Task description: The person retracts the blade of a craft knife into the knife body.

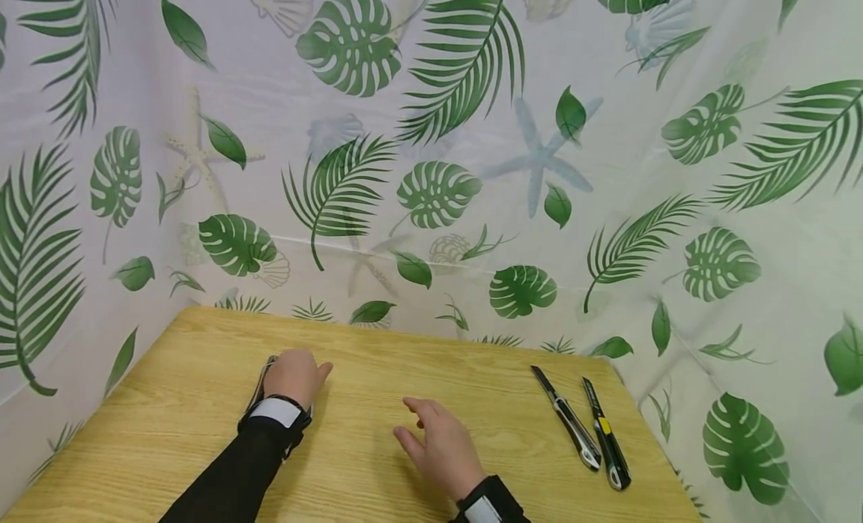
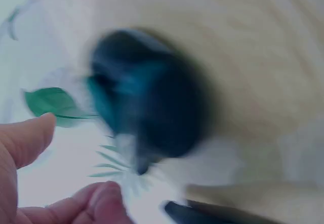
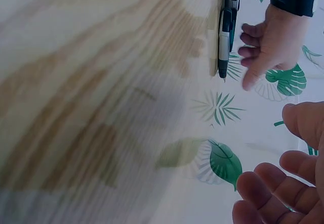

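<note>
My left hand hovers over the left part of the table, fingers loosely curled, thumb apart. Beside it lies a slim grey-and-black tool, mostly hidden by the hand and wrist. The right wrist view shows this silver-and-black tool close to the left fingertips. A blurred dark shape fills the middle of the left wrist view, with a dark pointed end below it. Near the table's middle, my right hand is held with relaxed, slightly bent fingers and nothing in them.
Two utility knives lie side by side at the table's right: a silver-and-black one and a black one with a yellow slider. The wood-grain table meets a leaf-printed cloth at its back and sides.
</note>
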### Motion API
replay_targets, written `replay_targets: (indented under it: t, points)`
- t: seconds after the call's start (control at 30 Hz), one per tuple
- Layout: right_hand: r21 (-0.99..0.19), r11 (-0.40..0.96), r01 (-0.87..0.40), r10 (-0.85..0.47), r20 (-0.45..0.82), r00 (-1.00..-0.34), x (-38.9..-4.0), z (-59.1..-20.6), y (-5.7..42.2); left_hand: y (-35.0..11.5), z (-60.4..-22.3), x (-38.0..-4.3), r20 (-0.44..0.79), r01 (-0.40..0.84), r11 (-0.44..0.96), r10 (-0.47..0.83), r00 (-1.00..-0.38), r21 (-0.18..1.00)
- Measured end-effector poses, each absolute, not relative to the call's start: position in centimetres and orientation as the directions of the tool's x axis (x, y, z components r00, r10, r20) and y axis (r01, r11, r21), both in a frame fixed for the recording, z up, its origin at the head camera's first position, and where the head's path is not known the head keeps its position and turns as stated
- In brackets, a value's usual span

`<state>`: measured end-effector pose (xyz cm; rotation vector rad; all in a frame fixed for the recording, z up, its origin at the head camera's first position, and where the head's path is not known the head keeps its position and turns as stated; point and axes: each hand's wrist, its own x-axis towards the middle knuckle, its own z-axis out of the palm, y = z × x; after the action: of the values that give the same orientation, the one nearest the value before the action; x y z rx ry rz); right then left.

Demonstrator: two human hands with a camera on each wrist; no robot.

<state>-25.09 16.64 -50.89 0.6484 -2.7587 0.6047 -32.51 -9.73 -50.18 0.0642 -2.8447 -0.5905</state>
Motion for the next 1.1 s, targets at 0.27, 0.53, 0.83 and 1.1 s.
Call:
replay_targets:
  t: [0.27, 0.53, 0.83, 1.1]
  points:
    - [-0.361, 0.791, -0.494, -0.373, 0.356, -0.857, -25.0, -50.2, 18.2, -6.5, -47.7, -30.3, 0.431, 0.315, 0.873, 0.139, -0.892, 0.371]
    - [-0.331, 0.83, -0.45, -0.296, 0.421, -0.857, -25.2, -49.0, 21.0, -3.0, -46.7, -26.8, 0.512, 0.552, 0.78, 0.36, -0.78, 0.293]
    - [-0.346, 0.886, -0.31, -0.135, 0.446, -0.885, -26.6, -47.9, 26.5, 0.6, -46.7, -23.7, 0.448, 0.708, 0.647, 0.563, -0.694, 0.283]
    - [-0.387, 0.908, -0.161, -0.013, 0.358, -0.934, -28.3, -47.6, 32.3, 3.6, -47.1, -21.5, 0.429, 0.808, 0.534, 0.688, -0.586, 0.249]
